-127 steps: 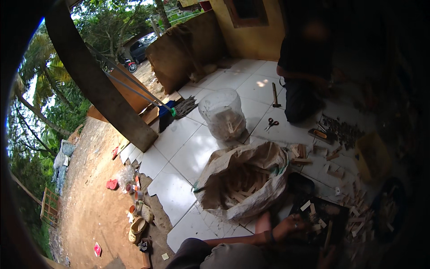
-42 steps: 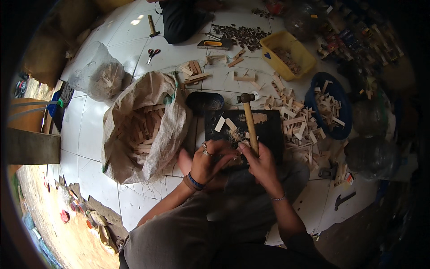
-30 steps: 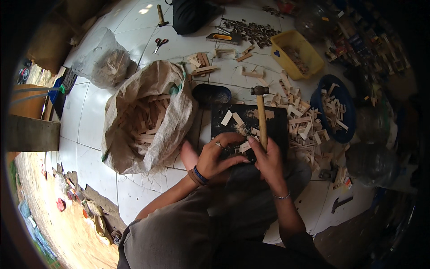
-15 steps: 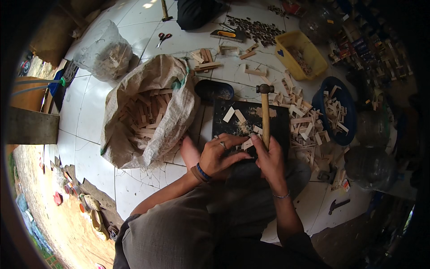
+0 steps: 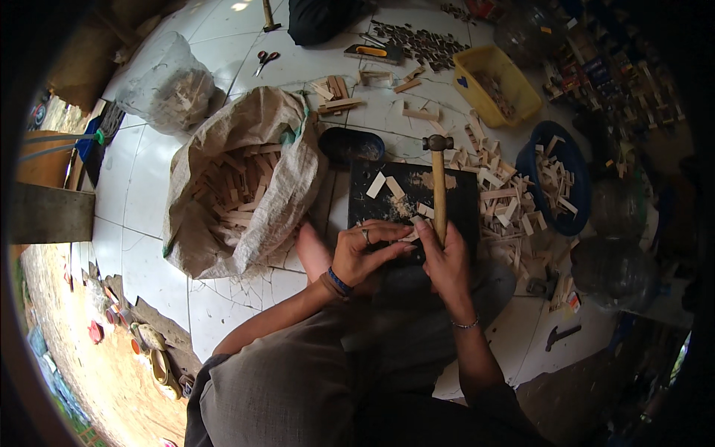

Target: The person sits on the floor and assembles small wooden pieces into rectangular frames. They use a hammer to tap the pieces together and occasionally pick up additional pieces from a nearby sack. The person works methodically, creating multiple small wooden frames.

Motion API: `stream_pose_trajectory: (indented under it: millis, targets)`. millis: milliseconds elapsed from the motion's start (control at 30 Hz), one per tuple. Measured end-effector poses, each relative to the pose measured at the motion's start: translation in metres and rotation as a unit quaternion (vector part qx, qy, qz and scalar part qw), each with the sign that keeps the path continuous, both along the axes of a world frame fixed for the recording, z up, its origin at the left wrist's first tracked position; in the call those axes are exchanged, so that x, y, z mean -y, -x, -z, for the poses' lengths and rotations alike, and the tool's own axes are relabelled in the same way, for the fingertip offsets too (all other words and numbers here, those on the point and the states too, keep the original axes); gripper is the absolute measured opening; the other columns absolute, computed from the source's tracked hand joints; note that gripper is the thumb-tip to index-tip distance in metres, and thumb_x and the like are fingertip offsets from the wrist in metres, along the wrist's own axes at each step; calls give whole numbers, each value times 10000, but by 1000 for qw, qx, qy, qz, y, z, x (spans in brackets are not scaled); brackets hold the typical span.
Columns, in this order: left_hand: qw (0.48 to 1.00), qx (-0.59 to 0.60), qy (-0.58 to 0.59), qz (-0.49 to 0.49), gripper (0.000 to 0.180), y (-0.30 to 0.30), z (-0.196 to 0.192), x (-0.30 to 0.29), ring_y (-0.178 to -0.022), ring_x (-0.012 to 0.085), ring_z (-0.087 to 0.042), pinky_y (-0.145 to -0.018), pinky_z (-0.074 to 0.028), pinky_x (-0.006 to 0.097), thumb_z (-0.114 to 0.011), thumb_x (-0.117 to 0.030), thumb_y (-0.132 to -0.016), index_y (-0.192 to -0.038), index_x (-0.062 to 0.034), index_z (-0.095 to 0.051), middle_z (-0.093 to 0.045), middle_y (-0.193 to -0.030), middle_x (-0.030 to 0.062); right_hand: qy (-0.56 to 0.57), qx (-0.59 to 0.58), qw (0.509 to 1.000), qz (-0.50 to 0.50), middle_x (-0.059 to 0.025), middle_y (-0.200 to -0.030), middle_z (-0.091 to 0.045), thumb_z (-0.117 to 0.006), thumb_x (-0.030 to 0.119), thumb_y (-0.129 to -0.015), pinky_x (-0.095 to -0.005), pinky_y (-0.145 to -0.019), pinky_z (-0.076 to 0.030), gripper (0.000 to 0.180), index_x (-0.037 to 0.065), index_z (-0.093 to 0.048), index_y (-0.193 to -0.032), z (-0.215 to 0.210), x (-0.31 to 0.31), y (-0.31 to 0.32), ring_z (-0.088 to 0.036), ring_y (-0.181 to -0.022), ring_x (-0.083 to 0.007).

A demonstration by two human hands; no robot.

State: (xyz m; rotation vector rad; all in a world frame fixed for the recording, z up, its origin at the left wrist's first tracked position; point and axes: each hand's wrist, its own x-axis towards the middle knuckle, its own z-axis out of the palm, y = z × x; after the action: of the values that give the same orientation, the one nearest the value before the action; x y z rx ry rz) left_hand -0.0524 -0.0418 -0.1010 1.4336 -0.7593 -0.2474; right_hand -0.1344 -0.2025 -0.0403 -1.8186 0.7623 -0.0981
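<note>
My right hand (image 5: 447, 264) is wrapped round the wooden handle of a ball-peen hammer (image 5: 439, 195), its metal head pointing away from me. That hand's thumb also rests against a small pale wood piece (image 5: 412, 233). My left hand (image 5: 365, 252) pinches the same piece from the left, thumb and fingers drawn together; part of the piece is hidden by the fingers. Both hands are over the near part of a black board (image 5: 462, 201). Flat wood strips (image 5: 377, 185) and sawdust lie on the board beyond them.
Left of the board stands an open woven sack (image 5: 294, 194) of wood strips. Small wooden frames (image 5: 506, 212) pile up on the right, beside a blue basin (image 5: 555, 216). Farther off are a yellow tub (image 5: 532, 112), scissors (image 5: 265, 62) and a dark oval dish (image 5: 380, 143).
The view has shifted slightly. My left fingers have closed in on the small wood piece between the hands. The hammer stays in my right hand, its head still pointing away.
</note>
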Motion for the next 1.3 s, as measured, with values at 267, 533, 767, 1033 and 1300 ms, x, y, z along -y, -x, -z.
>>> stream_pose_trajectory:
  millis: [267, 533, 767, 1033, 1300]
  targets:
    - [1000, 4, 16, -8, 261, -1, 3, -3, -1073, 218, -738, -942, -523, 341, -838, -81, -833, -1086, -38, -792, -780, -1124, 109, 195, 69, 973, -98, -234, -1287, -668, -550, 199, -1081, -377, -873, -554, 477, 12, -454, -1510, -35, 22, 45, -719, -1100, -307]
    - [999, 39, 7, -24, 271, -2, 2, -8, -1070, 230, -739, -927, -540, 336, -839, -83, -829, -1091, -32, -789, -780, -1119, 108, 259, 45, 923, -282, -215, -1146, -720, -623, 28, -1002, -390, -761, -572, 574, 116, -472, -1548, -61, 32, 97, -743, -921, -328]
    - [998, 50, 2, -25, 249, -4, 3, -8, -1058, 226, -740, -907, -527, 338, -847, -110, -827, -1064, -57, -796, -784, -1112, 91, 262, 61, 925, -267, -220, -1108, -729, -635, 23, -996, -390, -740, -575, 570, 127, -492, -1538, -52, 24, 97, -753, -923, -316]
    - [998, 56, 0, -33, 237, -4, 2, -9, -1051, 224, -740, -892, -516, 340, -855, -132, -820, -1041, -66, -800, -788, -1094, 78, 287, 71, 921, -255, -215, -1161, -724, -650, 22, -983, -388, -745, -579, 593, 141, -490, -1541, -64, 28, 101, -755, -961, -321]
    - [998, 61, 8, -29, 238, -5, 4, -7, -1041, 227, -742, -884, -523, 340, -852, -120, -820, -1047, -69, -802, -787, -1086, 83, 306, 6, 901, -309, -207, -1167, -722, -642, -44, -955, -373, -776, -594, 643, 102, -460, -1553, -54, 28, 98, -753, -949, -322]
